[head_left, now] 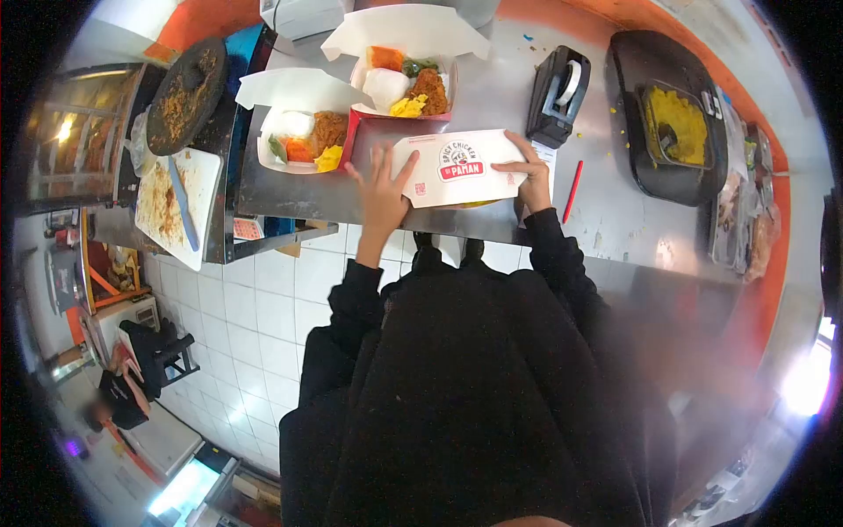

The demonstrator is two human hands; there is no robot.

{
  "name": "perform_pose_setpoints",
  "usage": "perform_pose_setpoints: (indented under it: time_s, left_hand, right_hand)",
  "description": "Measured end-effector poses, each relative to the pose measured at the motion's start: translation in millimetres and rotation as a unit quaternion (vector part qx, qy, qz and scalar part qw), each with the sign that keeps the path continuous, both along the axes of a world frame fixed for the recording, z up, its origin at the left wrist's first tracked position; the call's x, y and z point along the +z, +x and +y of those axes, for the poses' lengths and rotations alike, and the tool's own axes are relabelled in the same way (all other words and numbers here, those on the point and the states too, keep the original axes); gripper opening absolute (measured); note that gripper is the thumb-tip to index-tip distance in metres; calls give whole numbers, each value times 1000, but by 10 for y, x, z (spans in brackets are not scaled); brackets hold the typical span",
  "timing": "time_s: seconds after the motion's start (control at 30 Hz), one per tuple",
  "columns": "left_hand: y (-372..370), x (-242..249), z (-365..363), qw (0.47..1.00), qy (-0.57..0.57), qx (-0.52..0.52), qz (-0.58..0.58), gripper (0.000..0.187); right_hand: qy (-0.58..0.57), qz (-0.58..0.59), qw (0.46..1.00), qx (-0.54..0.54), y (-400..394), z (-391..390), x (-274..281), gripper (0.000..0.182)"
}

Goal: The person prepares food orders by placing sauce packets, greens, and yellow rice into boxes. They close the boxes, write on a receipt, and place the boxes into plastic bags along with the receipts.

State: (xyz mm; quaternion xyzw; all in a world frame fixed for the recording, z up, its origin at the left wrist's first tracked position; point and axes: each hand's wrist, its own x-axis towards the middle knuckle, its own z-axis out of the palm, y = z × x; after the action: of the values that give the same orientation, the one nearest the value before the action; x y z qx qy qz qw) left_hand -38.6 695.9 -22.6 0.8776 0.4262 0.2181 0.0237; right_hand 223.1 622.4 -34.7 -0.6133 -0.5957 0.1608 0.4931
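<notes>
Holding the right end of a white cardboard box with a printed logo (461,169), a person's bare right hand (532,174) curls around its corner, thumb over the lid, while the bare left hand (384,187) spreads its fingers loosely, one touching the opposite end. The box, its lid lowered and reading "Spicy Chicken di Paman," sits at the near edge of a stainless-steel counter (615,230), a strip of yellow showing beneath its front edge.

Just beyond, two white-and-red cardboard boxes (404,31) stand side by side with lids raised, each holding white rice (385,88), browned fried chicken (428,92), a bright yellow portion (408,107), something orange-red and a bit of green. Near the right hand are a black tape dispenser (553,104) and, closer to the counter's edge, a slim red pen (573,191). Farther right, a black tray (634,145) bears a clear container of yellow food (680,127). At left, a blue-grey knife (183,204) lies across a stained white cutting board (158,215), beside a dark, round stone slab (187,95) smeared with brown residue.
</notes>
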Motion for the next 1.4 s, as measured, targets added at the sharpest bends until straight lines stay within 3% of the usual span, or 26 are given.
perform_pose_setpoints:
  time_s: [0.03,0.07,0.1,0.13,0.17,0.2,0.3,0.37,0.43,0.5,0.57,0.63,0.73,0.8,0.9,1.03,1.1,1.13,1.17,1.2,1.33,1.37,1.4]
  left_hand:
    - [-10,-1,80,997,-10,-56,44,73]
    - [-14,-8,109,995,-66,-71,-20,65]
    - [12,-26,97,995,-65,-73,-20,65]
    - [65,-38,80,968,-195,-60,-148,61]
    - [91,-46,70,907,-321,-43,-270,57]
    - [99,-48,124,907,-320,-44,-269,57]
    - [155,118,273,902,-337,-24,-270,46]
    - [199,509,340,781,-540,62,-309,38]
    - [134,355,340,797,-518,42,-309,46]
    - [86,226,279,916,-348,-41,-196,60]
    - [82,222,188,891,-382,-47,-240,66]
    - [118,234,65,862,-417,-50,-284,72]
    - [187,275,-21,907,-323,-44,-266,75]
    - [136,222,26,872,-369,-75,-314,73]
    - [84,208,152,850,-437,-61,-287,69]
    - [151,422,116,822,-509,-33,-252,66]
    - [123,196,-10,907,-321,-166,-217,63]
    - [87,136,-59,950,-212,-169,-153,65]
    - [66,48,-79,950,-213,-170,-153,65]
    - [44,-41,-100,950,-217,-166,-150,62]
    - [60,-82,-192,957,-237,-142,-89,59]
    - [90,-64,-230,957,-236,-141,-90,59]
    - [124,-40,-278,979,-147,-128,-62,56]
  right_hand:
    - [-12,54,998,15,12,28,11,31]
    - [-11,40,998,40,3,28,17,43]
    - [-11,40,998,37,-30,5,16,43]
    - [-37,101,994,14,-125,0,107,49]
    - [-64,162,985,-9,-179,-4,161,55]
    - [-80,97,992,1,-129,22,124,61]
    - [-156,48,986,37,54,174,301,58]
    - [-210,3,973,94,146,268,541,41]
    - [-303,147,926,171,237,325,572,49]
    - [-254,140,937,195,231,252,501,55]
    - [-211,136,943,216,172,130,509,62]
    - [-271,153,926,216,125,35,523,72]
    - [-252,239,902,255,128,-45,401,80]
    - [-227,281,889,283,151,-38,340,85]
    - [-265,320,865,283,156,-9,386,92]
    - [-265,253,884,290,215,22,319,91]
    - [-236,215,902,290,207,-15,328,90]
    - [-235,63,935,260,178,-40,353,89]
    - [-230,-90,943,223,149,-63,366,88]
    - [-187,-156,944,223,123,-79,339,84]
    - [-300,-179,921,175,23,-155,230,76]
    - [-229,-220,931,180,8,-174,236,73]
    - [-155,-261,935,184,-8,-185,239,70]
